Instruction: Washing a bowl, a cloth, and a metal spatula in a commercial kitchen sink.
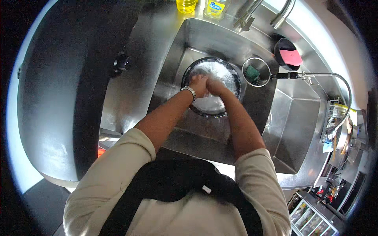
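Observation:
My left hand (199,85), with a metal-banded watch (189,92) at its wrist, is pressed against my right hand (216,86). Both are over a round dark-rimmed vessel (213,105) in the left sink basin (203,134). White, foamy liquid (224,70) covers much of its inside. My right hand is motion-blurred, and the fingers of both hands overlap, so whether they grip anything is hidden. Right of the vessel, a round mesh strainer (256,86) holds a green scouring pad (252,73).
A second basin (301,115) lies to the right. Behind stand a yellow liquid bottle (186,6), a Bonus dish soap bottle (216,8) and a faucet (244,22). A black bowl with a pink sponge (291,57) sits near a flexible hose sprayer (345,82).

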Available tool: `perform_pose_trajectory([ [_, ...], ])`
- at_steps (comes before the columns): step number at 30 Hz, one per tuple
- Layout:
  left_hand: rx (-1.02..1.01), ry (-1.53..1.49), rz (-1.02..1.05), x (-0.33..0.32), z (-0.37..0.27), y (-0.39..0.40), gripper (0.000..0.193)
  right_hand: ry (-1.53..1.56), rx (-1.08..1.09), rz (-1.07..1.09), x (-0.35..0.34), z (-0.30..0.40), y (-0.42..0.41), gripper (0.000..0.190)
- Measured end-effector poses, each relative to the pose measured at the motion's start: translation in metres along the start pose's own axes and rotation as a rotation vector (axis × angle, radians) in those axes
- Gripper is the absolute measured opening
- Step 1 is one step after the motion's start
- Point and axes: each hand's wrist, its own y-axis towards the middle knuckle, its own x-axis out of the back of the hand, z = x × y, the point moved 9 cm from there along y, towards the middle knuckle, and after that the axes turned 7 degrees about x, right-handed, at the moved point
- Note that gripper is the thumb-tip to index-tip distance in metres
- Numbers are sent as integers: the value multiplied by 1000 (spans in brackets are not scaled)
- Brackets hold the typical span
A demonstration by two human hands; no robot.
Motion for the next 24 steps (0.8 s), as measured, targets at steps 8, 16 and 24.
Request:
perform_pose_trajectory([
  [8,-1,-682,141,60,-66,-6,59,774,-90,-912,174,40,-131,14],
  [16,-199,-895,77,96,-124,-43,71,2128,-64,-500,86,81,-100,52],
  [24,-70,-1362,-355,109,-104,-60,30,1666,-136,-977,69,63,-95,45],
])
